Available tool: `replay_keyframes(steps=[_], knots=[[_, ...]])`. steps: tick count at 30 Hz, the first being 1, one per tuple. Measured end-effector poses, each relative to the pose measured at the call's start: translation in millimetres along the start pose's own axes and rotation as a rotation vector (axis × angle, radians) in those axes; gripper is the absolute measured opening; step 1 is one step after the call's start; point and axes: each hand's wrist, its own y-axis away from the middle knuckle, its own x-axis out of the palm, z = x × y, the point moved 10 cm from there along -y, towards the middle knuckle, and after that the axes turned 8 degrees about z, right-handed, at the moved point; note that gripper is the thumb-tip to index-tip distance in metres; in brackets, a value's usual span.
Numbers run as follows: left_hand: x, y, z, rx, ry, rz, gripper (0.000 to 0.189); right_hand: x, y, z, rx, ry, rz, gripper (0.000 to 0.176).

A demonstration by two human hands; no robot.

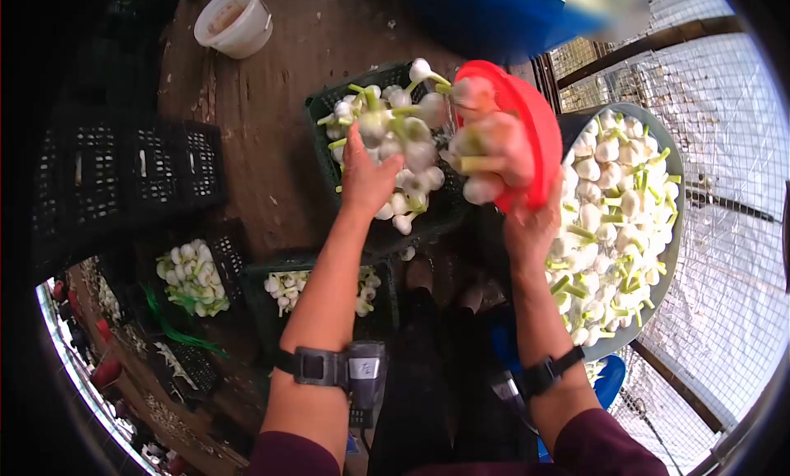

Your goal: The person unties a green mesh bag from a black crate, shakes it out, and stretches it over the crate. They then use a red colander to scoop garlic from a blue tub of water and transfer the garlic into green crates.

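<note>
A red plastic basket (pixel 543 130), tipped on its side, is gripped at its near rim by my right hand (pixel 533 229). Garlic bulbs (pixel 494 147) with trimmed green stems tumble from it, blurred by motion, toward a dark green crate (pixel 322 114). Inside that crate lies a heap of garlic bulbs (pixel 395 143). My left hand (pixel 368 178) is over the crate's near side, fingers apart, thumb and forefinger right at the bulbs. Close beyond my right hand stands a large round tub (pixel 676 237) filled with more garlic.
At the upper left is a white bucket (pixel 239 32). Black crates (pixel 123 167) are stacked at the left, and another garlic crate (pixel 255 299) lies near my feet. A blue container (pixel 494 23) stands at the top, beside wire mesh (pixel 708 377) along the right.
</note>
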Motion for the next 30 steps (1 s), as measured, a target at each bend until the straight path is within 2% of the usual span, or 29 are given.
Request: replay_keyframes(steps=[2, 4, 6, 7, 8, 10, 11, 13, 14, 17, 19, 20, 21, 22, 23, 24, 25, 27, 29, 30], knots=[[20.4, 29.8, 63.6, -0.426, 0.370, 0.294, 0.069, 27.9, -4.6, -13.0, -0.017, 0.124, -0.018, 0.057], [25.0, 73.4, 111.2, -0.506, 0.411, 0.313, 0.059, 43.3, -4.1, -22.2, 0.020, 0.083, 0.034, 0.057], [37.2, 131.5, 152.5, -0.550, 0.440, 0.331, 0.054, 57.2, 0.3, -35.9, 0.142, 0.000, 0.145, 0.058], [46.4, 167.2, 175.7, -0.595, 0.452, 0.370, 0.053, 59.8, 5.9, -35.8, 0.142, 0.005, 0.155, 0.058], [47.1, 201.1, 183.6, -0.726, 0.516, 0.384, 0.052, 65.5, 13.2, -32.8, 0.116, 0.041, 0.188, 0.059], [47.8, 255.6, 189.5, -0.836, 0.564, 0.388, 0.053, 73.0, 25.3, -23.3, 0.089, 0.094, 0.263, 0.060], [50.0, 281.2, 188.5, -0.989, 0.597, 0.439, 0.053, 73.4, 26.5, -26.3, 0.095, 0.095, 0.272, 0.060], [44.6, 302.8, 168.3, -1.120, 0.650, 0.449, 0.052, 65.1, 27.2, -15.8, -0.083, 0.056, 0.226, 0.060], [46.3, 309.2, 165.8, -1.125, 0.647, 0.451, 0.052, 58.3, 22.1, -10.2, -0.120, 0.108, 0.157, 0.059], [57.0, 320.0, 160.6, -1.093, 0.565, 0.477, 0.050, 51.1, 22.2, -1.8, -0.043, 0.093, 0.236, 0.058], [65.9, 314.9, 159.3, -1.066, 0.509, 0.482, 0.046, 22.6, 27.0, 11.6, -0.111, -0.055, 0.221, 0.053], [72.8, 313.4, 159.6, -1.066, 0.504, 0.486, 0.046, -0.6, 31.2, -7.4, -0.007, 0.136, 0.196, 0.043], [79.1, 307.4, 158.7, -1.022, 0.509, 0.475, 0.043, -38.1, 30.2, 9.7, 0.034, 0.051, 0.093, 0.031], [83.8, 301.8, 157.4, -0.981, 0.512, 0.468, 0.041, -77.3, 36.1, -17.4, 0.074, -0.139, -0.023, 0.023], [89.1, 300.1, 158.1, -0.989, 0.501, 0.482, 0.041, -122.6, 45.7, -22.3, 0.033, 0.012, -0.131, 0.019], [95.6, 294.4, 155.6, -0.944, 0.502, 0.500, 0.039, -161.7, 61.8, -71.2, 0.170, -0.416, -0.160, 0.033], [102.0, 290.9, 152.3, -0.899, 0.506, 0.518, 0.038, -209.3, 73.0, -86.8, 0.175, -0.072, -0.121, 0.035], [117.2, 294.2, 152.7, -0.913, 0.435, 0.574, 0.037, -262.1, 91.6, -89.9, 0.362, 0.136, -0.278, 0.038], [140.1, 291.9, 155.0, -0.918, 0.362, 0.625, 0.037, -306.1, 118.1, -126.7, 0.515, 0.398, -0.238, 0.033], [151.5, 286.9, 152.3, -0.855, 0.232, 0.680, 0.038, -319.5, 130.7, -154.8, 0.543, 0.470, -0.171, 0.034]])
